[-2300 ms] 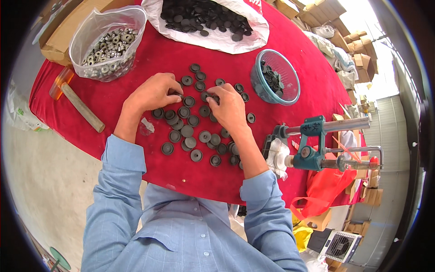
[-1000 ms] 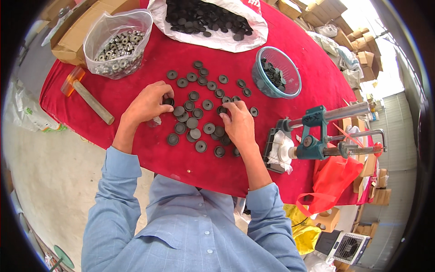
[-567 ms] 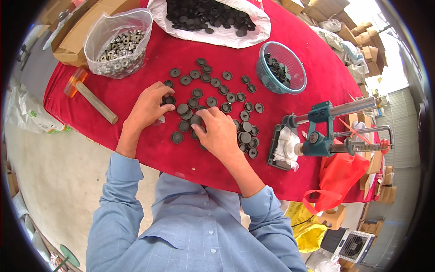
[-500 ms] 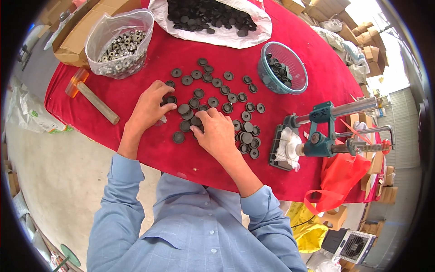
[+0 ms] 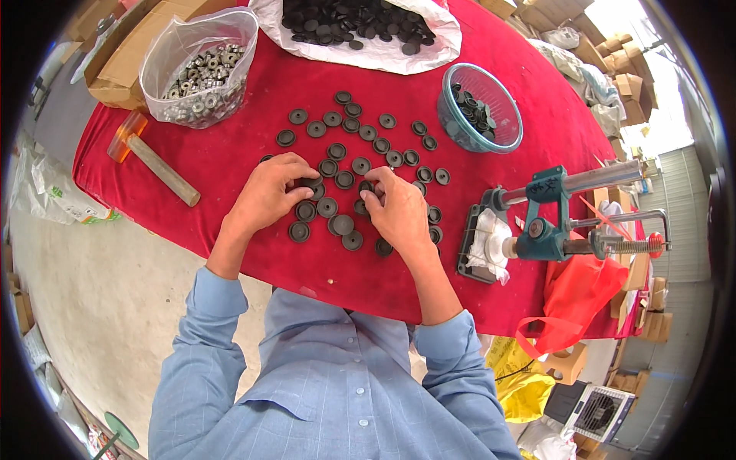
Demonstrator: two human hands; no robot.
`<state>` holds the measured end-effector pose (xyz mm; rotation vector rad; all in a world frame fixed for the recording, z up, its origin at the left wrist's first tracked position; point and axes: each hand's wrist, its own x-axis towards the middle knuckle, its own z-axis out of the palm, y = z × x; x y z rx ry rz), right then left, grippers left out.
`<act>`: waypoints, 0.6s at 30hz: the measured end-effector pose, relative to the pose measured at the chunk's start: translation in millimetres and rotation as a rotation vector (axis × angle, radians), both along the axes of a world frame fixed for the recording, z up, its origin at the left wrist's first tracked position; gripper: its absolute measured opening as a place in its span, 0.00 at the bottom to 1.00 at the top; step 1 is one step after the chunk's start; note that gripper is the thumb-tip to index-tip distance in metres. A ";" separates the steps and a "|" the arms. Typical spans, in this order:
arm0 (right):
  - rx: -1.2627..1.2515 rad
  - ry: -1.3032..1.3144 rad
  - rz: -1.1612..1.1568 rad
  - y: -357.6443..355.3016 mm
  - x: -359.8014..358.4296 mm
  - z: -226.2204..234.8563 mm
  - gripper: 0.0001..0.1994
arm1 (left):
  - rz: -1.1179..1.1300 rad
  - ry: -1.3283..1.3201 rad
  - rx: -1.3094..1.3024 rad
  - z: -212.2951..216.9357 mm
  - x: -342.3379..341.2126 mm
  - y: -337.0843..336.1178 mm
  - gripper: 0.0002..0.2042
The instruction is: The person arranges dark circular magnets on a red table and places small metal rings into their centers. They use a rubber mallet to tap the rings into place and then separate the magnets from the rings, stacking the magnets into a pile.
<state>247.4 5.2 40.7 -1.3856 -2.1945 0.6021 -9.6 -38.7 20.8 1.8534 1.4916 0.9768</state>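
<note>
Both hands rest palm-down among small round black rubber discs [image 5: 343,225] near the red-clothed table's [image 5: 230,153] front edge; the left hand [image 5: 268,192] pinches one disc, while the right hand's [image 5: 397,211] curled fingers hide their hold.

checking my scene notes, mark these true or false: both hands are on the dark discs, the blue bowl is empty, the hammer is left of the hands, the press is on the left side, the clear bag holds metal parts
1. Both hands are on the dark discs: true. The left hand and right hand rest among the dark discs on the red cloth.
2. The blue bowl is empty: false. It holds dark pieces.
3. The hammer lies left of the hands: true.
4. The press is on the left side: false. It stands to the person's right.
5. The clear bag holds metal parts: true, silvery ring-shaped ones.
</note>
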 end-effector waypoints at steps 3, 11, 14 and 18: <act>0.002 -0.038 0.034 5.2 -1.5 -4.5 0.16 | 0.049 -0.018 -0.004 1.7 1.7 3.1 0.13; 0.115 0.029 -0.034 -8.6 0.8 0.0 0.16 | 0.295 -0.091 -0.097 15.5 -8.5 -27.5 0.11; 0.090 0.011 0.190 -37.7 3.3 10.9 0.17 | 0.360 0.031 -0.085 9.7 -20.9 -46.5 0.10; 0.152 -0.095 0.250 -54.4 -0.2 -8.0 0.22 | 0.425 0.125 0.043 13.4 -11.7 -63.2 0.11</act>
